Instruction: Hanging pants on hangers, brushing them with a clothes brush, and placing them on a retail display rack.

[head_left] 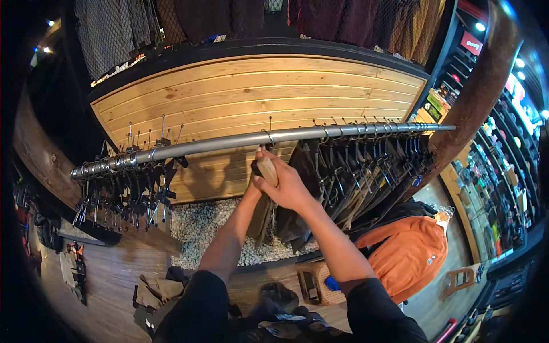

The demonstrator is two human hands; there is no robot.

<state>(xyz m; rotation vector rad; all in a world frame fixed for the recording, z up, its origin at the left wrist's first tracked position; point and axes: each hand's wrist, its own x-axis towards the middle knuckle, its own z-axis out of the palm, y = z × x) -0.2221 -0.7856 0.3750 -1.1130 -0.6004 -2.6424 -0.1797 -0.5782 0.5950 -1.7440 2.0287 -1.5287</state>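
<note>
Both my hands are together just below a grey metal rail (pixel 217 147), at an olive-brown pair of trousers (pixel 261 220) that hangs down under them. My right hand (pixel 289 186) is closed around the top of the trousers, where a lighter tan fold (pixel 267 170) shows between thumb and fingers. My left hand (pixel 253 187) is closed on the same garment from the other side, its fingers partly hidden behind the cloth. A hanger hook (pixel 270 136) sits on the rail right above my hands; the hanger's clips are mostly covered by them.
Dark trousers (pixel 354 188) hang closely packed to the right. Several bare clip hangers (pixel 128 191) crowd the rail's left end. Wooden posts (pixel 466 86) hold the rail. An orange jacket (pixel 409 251) hangs lower right. Folded clothes (pixel 160 294) lie at lower left. Behind is a wood-plank panel (pixel 257 86).
</note>
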